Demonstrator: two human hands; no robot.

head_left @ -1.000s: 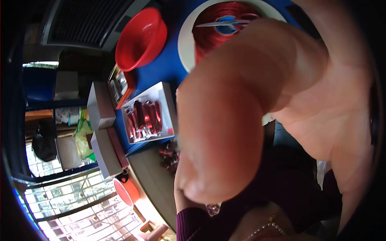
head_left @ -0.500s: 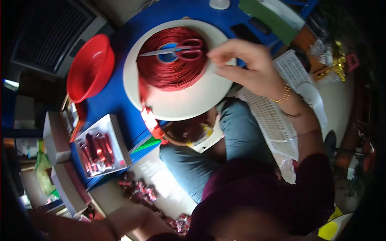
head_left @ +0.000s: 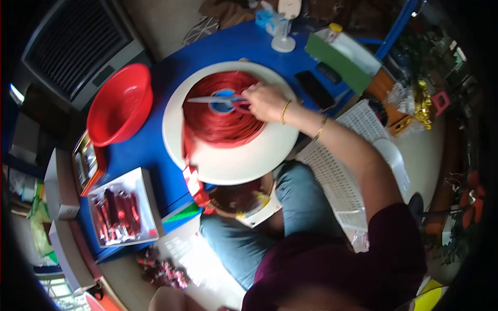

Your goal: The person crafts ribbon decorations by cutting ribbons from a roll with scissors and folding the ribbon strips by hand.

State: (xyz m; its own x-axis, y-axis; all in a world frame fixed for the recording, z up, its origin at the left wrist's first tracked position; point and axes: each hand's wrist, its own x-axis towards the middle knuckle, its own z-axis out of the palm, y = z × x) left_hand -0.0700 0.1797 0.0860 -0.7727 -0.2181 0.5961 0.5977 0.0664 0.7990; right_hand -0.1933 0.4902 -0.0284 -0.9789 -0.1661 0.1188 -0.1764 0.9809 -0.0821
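Observation:
My right hand (head_left: 265,102) is closed on the dark red handles of a pair of scissors (head_left: 202,99). The blades point left over the blue core of a large roll of red ribbon (head_left: 223,135). Beneath the roll is a round white board (head_left: 233,168) on the blue table. From the roll's left side a strip of shiny red ribbon (head_left: 193,182) hangs over the board's edge toward my lap. My left hand is out of view; only a bare part of what seems to be my left arm shows at the bottom edge.
Left of the board stand a red basin (head_left: 106,129) and a white box (head_left: 148,199) holding shiny red strips. To the right are a dark phone (head_left: 315,89), a green box (head_left: 340,65) and a white perforated basket (head_left: 337,179). A white stand (head_left: 283,44) is at the back.
My right hand has moved left and down onto the scissors' handles and closed on them. The view has shifted, so the table sits lower. My left arm has mostly left view.

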